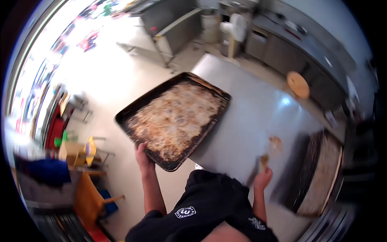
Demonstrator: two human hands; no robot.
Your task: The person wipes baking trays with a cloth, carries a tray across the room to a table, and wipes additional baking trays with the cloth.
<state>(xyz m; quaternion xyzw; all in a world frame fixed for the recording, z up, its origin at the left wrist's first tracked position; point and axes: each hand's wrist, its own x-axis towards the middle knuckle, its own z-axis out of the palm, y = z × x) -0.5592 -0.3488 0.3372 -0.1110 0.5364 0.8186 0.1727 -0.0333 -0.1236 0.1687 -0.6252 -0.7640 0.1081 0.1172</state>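
A large dark baking tray [193, 150], its inside covered by a browned, whitish baked layer [177, 115], is tilted over the left end of a steel table. The fingers of my left hand [144, 156] are closed on its near left rim. Over the tabletop, my right hand [263, 179] is closed around a small yellow-brown tool [264, 161], too blurred to tell whether it is a brush or a scraper. A brownish patch of crumbs or residue [275, 146] lies on the steel just beyond that tool.
The steel table [238, 92] stretches away in front of me. At its right end lie a blurred dark tray [300, 177] and a pale, flat tray [322, 177]. A round wooden stool [298, 84] and counters [278, 50] stand beyond. Chairs [89, 197] are at left.
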